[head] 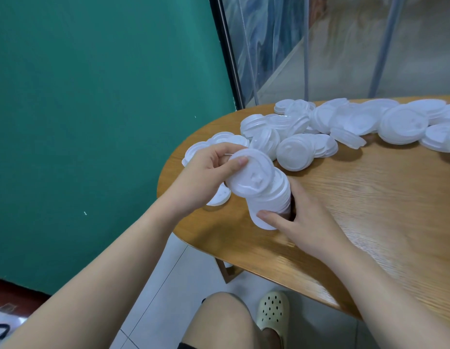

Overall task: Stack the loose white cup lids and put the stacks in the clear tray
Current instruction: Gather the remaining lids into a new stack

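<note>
- We see both our forearms bare, no sleeves, watch or rings on our left hand (206, 172) or right hand (304, 222).
- Our knee (219, 321) is bare.
- We wear a pale cream perforated clog (273, 311).

surface: wooden table (370, 197), rounded end, light oak grain | on it: loose white cup lids (332, 122) heaped in a band along the far edge, many overlapping or tilted | short nested lid stacks (297, 152) lying on their sides near the rounded end | single lid (220, 197) flat near the edge
</note>
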Demonstrator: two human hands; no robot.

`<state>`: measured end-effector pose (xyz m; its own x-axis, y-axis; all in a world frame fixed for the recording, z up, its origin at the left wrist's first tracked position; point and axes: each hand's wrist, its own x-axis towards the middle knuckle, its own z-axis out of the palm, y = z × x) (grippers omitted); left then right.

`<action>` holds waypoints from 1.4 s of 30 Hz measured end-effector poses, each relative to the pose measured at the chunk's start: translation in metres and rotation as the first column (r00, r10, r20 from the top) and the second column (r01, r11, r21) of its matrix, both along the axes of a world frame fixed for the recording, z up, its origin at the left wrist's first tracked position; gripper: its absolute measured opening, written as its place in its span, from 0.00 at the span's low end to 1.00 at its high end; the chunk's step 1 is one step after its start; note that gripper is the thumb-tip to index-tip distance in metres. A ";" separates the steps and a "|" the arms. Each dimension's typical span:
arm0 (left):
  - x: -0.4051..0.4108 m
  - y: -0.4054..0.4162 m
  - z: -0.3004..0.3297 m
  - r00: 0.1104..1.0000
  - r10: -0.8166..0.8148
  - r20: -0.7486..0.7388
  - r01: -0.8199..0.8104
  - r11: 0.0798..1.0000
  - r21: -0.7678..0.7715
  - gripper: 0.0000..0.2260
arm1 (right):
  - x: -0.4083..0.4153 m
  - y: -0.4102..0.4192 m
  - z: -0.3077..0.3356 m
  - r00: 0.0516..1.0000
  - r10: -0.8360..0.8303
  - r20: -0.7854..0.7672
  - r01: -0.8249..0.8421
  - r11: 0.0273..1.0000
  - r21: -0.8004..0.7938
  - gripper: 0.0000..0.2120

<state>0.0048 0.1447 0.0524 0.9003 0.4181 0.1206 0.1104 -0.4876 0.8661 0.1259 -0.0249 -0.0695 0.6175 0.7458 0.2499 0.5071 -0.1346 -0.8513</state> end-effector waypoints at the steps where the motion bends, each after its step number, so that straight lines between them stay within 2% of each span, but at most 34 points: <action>1: 0.002 0.002 -0.004 0.999 0.005 -0.040 -0.005 1.000 -0.012 0.10 | 0.000 0.000 0.000 1.000 -0.001 0.003 0.001 1.000 -0.002 0.33; 6: 0.009 0.004 -0.018 0.984 0.021 -0.177 -0.011 0.999 0.053 0.08 | 0.000 0.002 -0.002 1.000 -0.002 0.002 0.002 1.000 0.003 0.34; 15: 0.019 0.003 -0.024 0.986 0.054 -0.156 -0.002 0.950 0.313 0.09 | 0.000 0.002 -0.002 1.000 0.002 -0.012 -0.002 1.000 0.001 0.34; 29: 0.031 0.001 -0.026 0.977 0.034 -0.210 0.085 0.844 0.529 0.14 | 0.000 0.001 -0.001 1.000 0.011 -0.016 -0.011 1.000 -0.003 0.34; 38: 0.030 0.002 -0.034 0.983 0.007 -0.185 0.078 0.892 0.446 0.13 | -0.001 0.001 0.000 1.000 0.007 -0.004 -0.007 1.000 -0.025 0.37; 42: 0.030 -0.001 -0.032 0.987 0.022 -0.156 0.036 0.933 0.358 0.11 | -0.003 0.002 0.001 0.999 -0.009 0.036 0.010 0.999 -0.053 0.50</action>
